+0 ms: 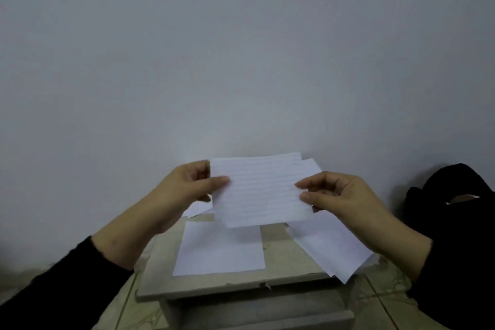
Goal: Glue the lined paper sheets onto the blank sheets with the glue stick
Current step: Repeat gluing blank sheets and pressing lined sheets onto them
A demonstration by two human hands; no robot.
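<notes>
I hold a lined paper sheet in the air above a small pale table. My left hand pinches its left edge between thumb and fingers. My right hand pinches its right edge the same way. Directly below it a blank white sheet lies flat on the table top. More white sheets lie stacked at the table's right side, overhanging the edge. No glue stick is visible.
Further paper lies at the table's back left, and more sheets show behind the held one. A grey wall stands right behind the table. A black bundle sits to the right. Tiled floor surrounds the table.
</notes>
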